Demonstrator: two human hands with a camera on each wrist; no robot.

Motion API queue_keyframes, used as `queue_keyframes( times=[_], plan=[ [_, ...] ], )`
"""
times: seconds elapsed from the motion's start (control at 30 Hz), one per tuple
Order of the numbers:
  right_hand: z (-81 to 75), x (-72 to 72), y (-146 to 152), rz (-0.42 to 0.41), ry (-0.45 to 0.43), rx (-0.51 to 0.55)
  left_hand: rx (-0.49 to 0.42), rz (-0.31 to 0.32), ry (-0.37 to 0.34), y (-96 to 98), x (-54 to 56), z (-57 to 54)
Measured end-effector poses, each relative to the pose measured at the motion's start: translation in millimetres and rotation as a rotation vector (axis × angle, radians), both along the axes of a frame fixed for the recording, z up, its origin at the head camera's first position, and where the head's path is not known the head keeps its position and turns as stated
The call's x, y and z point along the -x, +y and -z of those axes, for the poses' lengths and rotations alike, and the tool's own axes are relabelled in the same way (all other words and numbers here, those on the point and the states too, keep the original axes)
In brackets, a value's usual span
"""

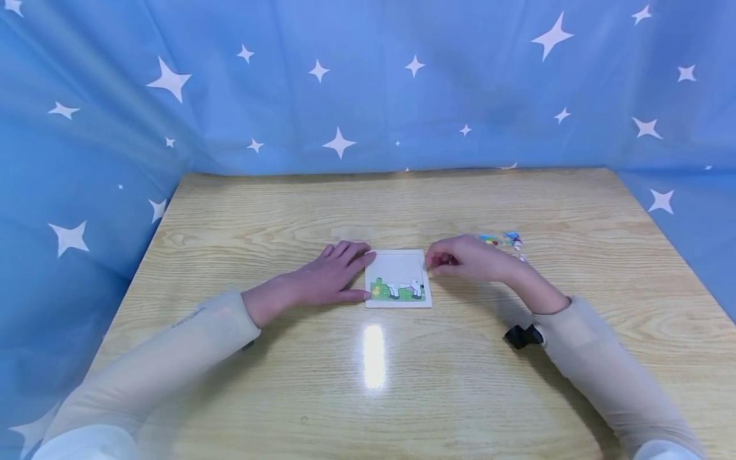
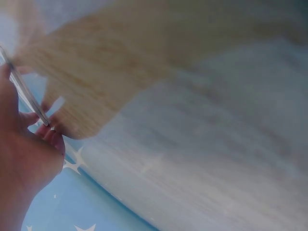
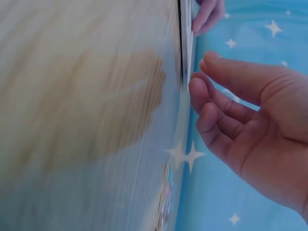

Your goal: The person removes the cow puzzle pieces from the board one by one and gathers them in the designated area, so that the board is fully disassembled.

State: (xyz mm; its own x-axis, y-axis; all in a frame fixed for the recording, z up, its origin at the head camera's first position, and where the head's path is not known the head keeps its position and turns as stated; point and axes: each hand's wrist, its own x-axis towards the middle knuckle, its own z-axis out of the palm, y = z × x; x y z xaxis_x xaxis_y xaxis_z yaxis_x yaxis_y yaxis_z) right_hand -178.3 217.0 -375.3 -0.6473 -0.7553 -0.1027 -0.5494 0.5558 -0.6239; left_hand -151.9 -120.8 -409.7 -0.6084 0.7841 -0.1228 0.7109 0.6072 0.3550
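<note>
A square white-framed puzzle board (image 1: 398, 304) lies flat on the table. Along its lower part sit joined jigsaw pieces (image 1: 397, 289) showing green grass, a yellow chick and a white animal; its upper part is plain white. My left hand (image 1: 330, 276) rests at the board's left edge, fingers spread, with index finger and thumb touching the frame. By the right edge is my right hand (image 1: 474, 259), its fingers loosely bent and thumb apart from them. The right wrist view shows nothing in the right hand (image 3: 255, 115); whether its fingertips touch the frame I cannot tell.
Several loose, colourful puzzle pieces (image 1: 501, 240) lie behind the right hand, partly hidden by it. The wooden table (image 1: 276, 211) ends at a blue star-patterned curtain (image 1: 374, 96) at the back. A black wrist device (image 1: 523, 337) hangs under the right sleeve.
</note>
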Motion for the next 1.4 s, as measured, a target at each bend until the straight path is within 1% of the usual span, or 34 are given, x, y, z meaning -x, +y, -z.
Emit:
queue_keyframes(
  times=[0.17,0.4,0.57,0.83,1.07,1.4],
  plan=[
    [-0.1,0.2,-8,-0.013,-0.028,-0.010,0.002,0.003,0.018,1.6,1.0,0.5],
    [0.8,-0.9,-18,-0.049,-0.067,0.017,0.021,-0.007,0.017,2.5,1.0,-1.0],
    [0.9,-3.1,-23,-0.077,-0.052,0.031,0.026,-0.006,0.015,3.1,1.1,-1.6],
    [2.6,-6.1,-33,-0.103,-0.051,0.001,0.018,-0.009,-0.001,3.4,-0.1,-0.6],
    [3.8,-5.9,-43,-0.132,-0.058,-0.013,0.018,-0.008,0.007,2.8,0.0,-0.1],
    [5.4,-6.0,-57,-0.195,-0.028,-0.009,0.012,-0.010,0.017,1.7,-1.2,0.1]
  ],
)
